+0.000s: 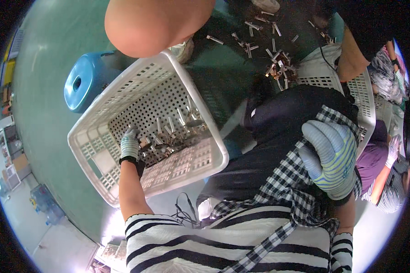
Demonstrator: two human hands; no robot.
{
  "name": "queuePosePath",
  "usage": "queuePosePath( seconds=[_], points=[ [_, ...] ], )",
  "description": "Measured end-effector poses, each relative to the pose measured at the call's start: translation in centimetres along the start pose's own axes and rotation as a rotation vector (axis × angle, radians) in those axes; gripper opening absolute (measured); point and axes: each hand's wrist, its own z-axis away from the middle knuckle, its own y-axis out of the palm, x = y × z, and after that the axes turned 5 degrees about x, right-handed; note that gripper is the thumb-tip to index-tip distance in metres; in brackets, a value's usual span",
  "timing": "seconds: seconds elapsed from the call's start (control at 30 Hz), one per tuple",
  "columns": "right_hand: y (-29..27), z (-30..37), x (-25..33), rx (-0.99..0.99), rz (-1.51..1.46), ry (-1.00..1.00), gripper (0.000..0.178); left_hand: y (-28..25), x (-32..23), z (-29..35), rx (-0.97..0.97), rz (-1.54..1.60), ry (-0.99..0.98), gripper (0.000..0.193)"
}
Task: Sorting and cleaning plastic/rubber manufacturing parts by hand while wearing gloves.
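White basket [123,98] tilted, left hand [130,144] among upright metal parts [177,129]

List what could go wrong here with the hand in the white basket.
1. The white basket sits tilted; the small metal parts heaped at its low side could slide or spill.
2. The left hand reaches among those parts; edges might snag its glove.
3. The right hand rests on checked cloth, not steadying the basket.

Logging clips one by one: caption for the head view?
Gloved left hand reaches among metal parts in a tilted white basket; gloved right hand rests on checked cloth.
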Motion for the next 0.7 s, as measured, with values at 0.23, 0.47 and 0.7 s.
queuePosePath(
  seconds=[0.23,0.47,0.7],
  points=[
    [-0.2,0.4,0.1,-0.030,0.051,0.019,0.042,1.0,-3.2,-1.3,0.366,0.113,-0.271,0.021],
    [0.0,1.4,-0.2,-0.078,0.004,0.035,0.042,1.5,-2.6,-1.5,0.498,-0.017,-0.232,0.018],
    [-0.3,2.4,-0.7,-0.112,-0.041,0.031,0.039,-2.9,1.1,-0.9,0.204,0.098,-0.296,0.019]
  ],
)
